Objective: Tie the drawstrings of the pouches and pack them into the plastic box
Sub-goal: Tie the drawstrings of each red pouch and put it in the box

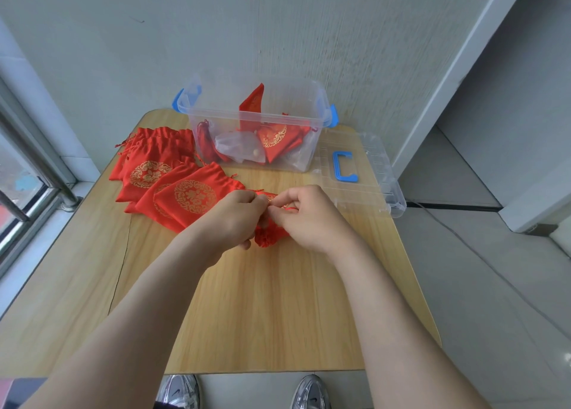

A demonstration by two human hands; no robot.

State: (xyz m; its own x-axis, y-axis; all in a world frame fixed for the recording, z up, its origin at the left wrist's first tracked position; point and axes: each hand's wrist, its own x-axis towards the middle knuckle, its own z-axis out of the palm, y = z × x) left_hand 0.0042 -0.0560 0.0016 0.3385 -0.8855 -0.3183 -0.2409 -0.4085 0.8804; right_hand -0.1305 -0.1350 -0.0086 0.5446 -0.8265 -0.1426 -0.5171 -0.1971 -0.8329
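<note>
Fingers (285, 197) pinch one pouch (267, 239) (one box (247, 116) behind).

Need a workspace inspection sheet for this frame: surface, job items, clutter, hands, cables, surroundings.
Surface: light wood-grain table, with a dark hairline running down its left part.
Job's things: one red fabric pouch is in the hands. A pile of red gold-printed pouches lies on the left. The clear plastic box with blue latches at the back is open, with packed red pouches inside. The clear lid with blue handle lies flat to the right of the box.
Clutter: translucent plastic bag inside the box.
Grippers: left hand and right hand both pinch the pouch with their fingers; the knot is hidden.
Cables: thin dark line on floor, possibly a cable.
Surroundings: window with metal rail on the left, grey wall, silver shoes.
</note>
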